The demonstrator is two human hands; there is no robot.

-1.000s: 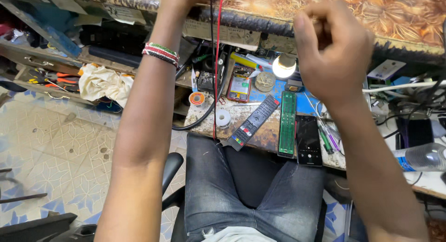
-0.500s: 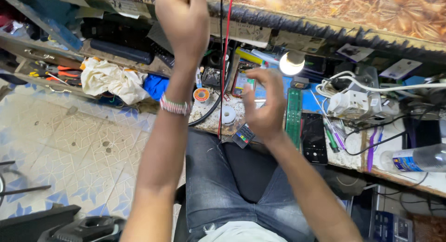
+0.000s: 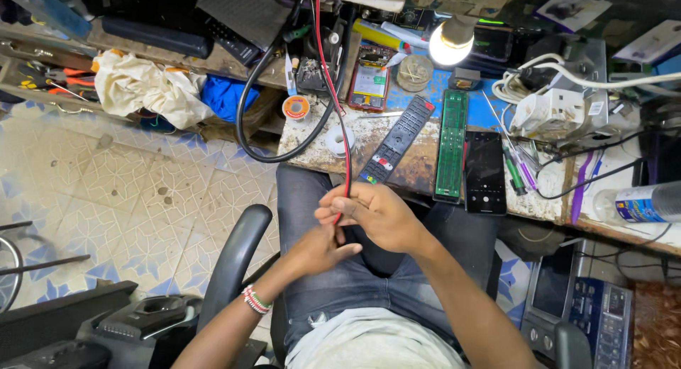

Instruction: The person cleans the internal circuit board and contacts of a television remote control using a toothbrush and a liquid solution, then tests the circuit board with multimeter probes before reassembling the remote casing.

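The right hand [image 3: 376, 213] is curled closed over the lap, pinching a red and black wire [image 3: 342, 138] that rises past the workbench [image 3: 418, 167]. The left hand [image 3: 323, 247], just below, closes loosely around the wire's lower end.

Your count, bench and lap:

- One red-and-black paired wire [image 3: 332, 78], hanging down to your two hands: left hand [image 3: 320, 247], right hand [image 3: 372, 214].
- One long black remote control [image 3: 397, 138].
- One bare green circuit board strip [image 3: 452, 143].
- One black smartphone with dark screen [image 3: 485, 172].
- One opened phone showing red and green innards [image 3: 368, 77].
- One lit bulb lamp [image 3: 450, 44].
- Two solder reels: one orange-rimmed [image 3: 296, 107], one white [image 3: 339, 139].
- One white power strip [image 3: 550, 112].
- One clear plastic bottle [image 3: 638, 202].
- One crumpled cream cloth [image 3: 142, 85].
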